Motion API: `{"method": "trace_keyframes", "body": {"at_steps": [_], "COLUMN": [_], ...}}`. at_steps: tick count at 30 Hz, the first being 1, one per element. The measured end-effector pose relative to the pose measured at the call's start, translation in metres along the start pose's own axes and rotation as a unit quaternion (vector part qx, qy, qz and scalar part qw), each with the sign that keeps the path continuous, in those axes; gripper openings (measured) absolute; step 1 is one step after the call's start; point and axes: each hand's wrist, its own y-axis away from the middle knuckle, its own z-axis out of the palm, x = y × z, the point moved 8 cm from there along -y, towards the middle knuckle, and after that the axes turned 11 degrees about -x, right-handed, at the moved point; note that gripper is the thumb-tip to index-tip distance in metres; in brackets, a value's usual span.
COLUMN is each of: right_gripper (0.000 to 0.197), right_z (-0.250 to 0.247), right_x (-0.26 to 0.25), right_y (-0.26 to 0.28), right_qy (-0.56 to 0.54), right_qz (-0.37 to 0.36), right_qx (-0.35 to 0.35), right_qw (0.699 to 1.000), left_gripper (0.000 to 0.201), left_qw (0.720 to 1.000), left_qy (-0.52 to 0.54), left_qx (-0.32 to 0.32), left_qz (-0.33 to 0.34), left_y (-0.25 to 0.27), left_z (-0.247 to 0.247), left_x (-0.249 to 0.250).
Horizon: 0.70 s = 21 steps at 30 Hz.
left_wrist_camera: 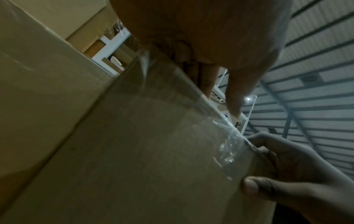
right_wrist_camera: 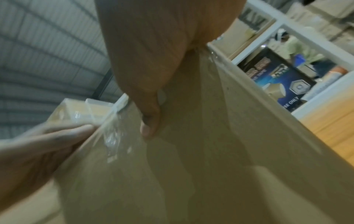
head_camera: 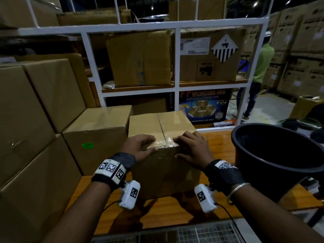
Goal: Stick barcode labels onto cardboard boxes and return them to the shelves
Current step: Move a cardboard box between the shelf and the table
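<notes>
A brown cardboard box (head_camera: pixel 166 165) stands on the orange wooden table (head_camera: pixel 175 213), its top seam closed with crinkled clear tape (head_camera: pixel 164 143). My left hand (head_camera: pixel 140 146) lies flat on the top near the front edge, thumb along that edge. My right hand (head_camera: pixel 189 148) grips the same edge, fingers curled on top and thumb pressed on the front face. The left wrist view shows the box (left_wrist_camera: pixel 143 144) and the right hand (left_wrist_camera: pixel 287 174) pinching its edge. In the right wrist view the box (right_wrist_camera: pixel 201 166) fills the frame, with my left hand (right_wrist_camera: pixel 38 148) on it. No barcode label shows on this box.
Stacked cardboard boxes (head_camera: pixel 26 120) crowd the left; the nearest one carries a green sticker (head_camera: pixel 88 145). A white shelf frame (head_camera: pixel 177 67) with more boxes stands behind. A large black bucket (head_camera: pixel 280 151) sits on the right. A person in a green shirt (head_camera: pixel 263 64) stands at the far right.
</notes>
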Motion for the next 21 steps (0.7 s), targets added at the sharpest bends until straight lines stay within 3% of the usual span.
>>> {"method": "trace_keyframes", "body": {"at_steps": [7, 12, 17, 19, 21], "right_gripper": [0.055, 0.040, 0.056, 0.060, 0.058], "right_z": [-0.016, -0.030, -0.037, -0.033, -0.023], "right_x": [0.025, 0.035, -0.015, -0.047, -0.074], "right_y": [0.008, 0.014, 0.021, 0.019, 0.015], "right_qy": [-0.031, -0.045, -0.053, -0.040, -0.019], "right_qz": [-0.003, 0.018, -0.012, -0.046, -0.064], "right_qx": [-0.024, -0.003, 0.023, -0.012, -0.059], "right_qw": [0.999, 0.999, 0.998, 0.998, 0.996], "left_gripper": [0.025, 0.025, 0.039, 0.035, 0.052], "left_qw": [0.992, 0.992, 0.997, 0.996, 0.992], "left_qy": [0.096, 0.104, 0.048, 0.023, -0.029], "left_qx": [0.046, 0.015, -0.017, -0.026, -0.074], "left_qz": [-0.061, -0.065, -0.065, -0.080, -0.099], "left_y": [0.013, 0.012, 0.006, 0.002, -0.003], "left_z": [-0.020, -0.015, -0.017, -0.022, -0.021], "left_x": [-0.016, -0.011, -0.013, -0.017, -0.023]}}
